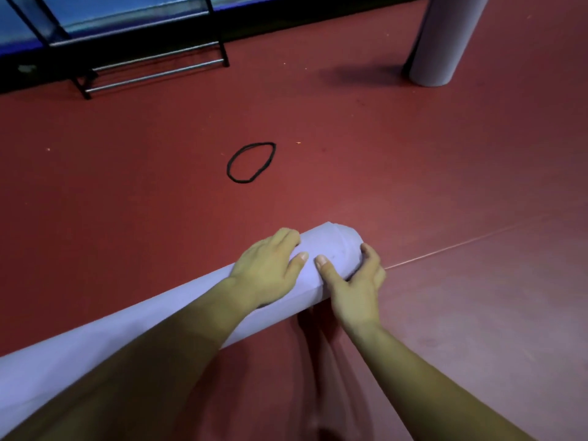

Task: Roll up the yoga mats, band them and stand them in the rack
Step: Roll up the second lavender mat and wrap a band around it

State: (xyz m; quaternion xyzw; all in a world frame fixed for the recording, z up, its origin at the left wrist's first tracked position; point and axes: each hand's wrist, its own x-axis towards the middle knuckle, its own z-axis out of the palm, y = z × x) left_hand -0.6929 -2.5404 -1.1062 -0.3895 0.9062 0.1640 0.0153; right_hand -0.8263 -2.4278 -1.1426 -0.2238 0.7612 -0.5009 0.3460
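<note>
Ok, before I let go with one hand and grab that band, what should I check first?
1. Mat rolled to the end: the rolled mat lies on the floor with no flat tail showing: ok.
2. Roll held: left hand and right hand both grip it near its right end: ok.
3. Band loose and in sight: the band lies alone on the floor beyond the roll: ok.
4. Band on the roll: none on the part that shows: not ok.
5. Room in the rack: only its lower bars show: cannot tell.
</note>
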